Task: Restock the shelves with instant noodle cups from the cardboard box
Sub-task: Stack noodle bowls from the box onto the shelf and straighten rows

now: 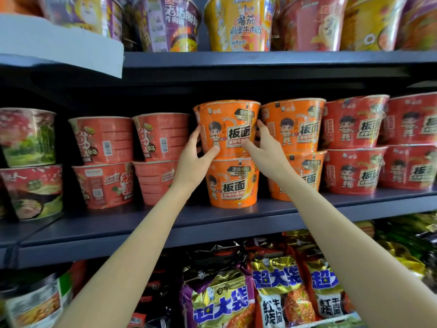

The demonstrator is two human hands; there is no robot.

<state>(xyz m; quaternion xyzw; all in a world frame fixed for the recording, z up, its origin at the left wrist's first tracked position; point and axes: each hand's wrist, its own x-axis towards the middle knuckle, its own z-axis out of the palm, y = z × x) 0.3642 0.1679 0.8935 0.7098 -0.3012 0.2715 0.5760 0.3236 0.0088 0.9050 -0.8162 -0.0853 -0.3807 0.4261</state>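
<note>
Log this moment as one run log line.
step: placing | hands: left hand and right hand hold upper orange cup | cup: atop lower orange cup | place: middle shelf

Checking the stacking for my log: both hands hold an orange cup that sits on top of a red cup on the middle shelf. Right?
Not quite. The head view shows the left hand and right hand holding the orange cup on another orange one, the lower cup, not red, on the middle shelf.

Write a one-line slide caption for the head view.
Left hand and right hand hold an orange noodle cup atop another orange cup on the middle shelf.
</note>
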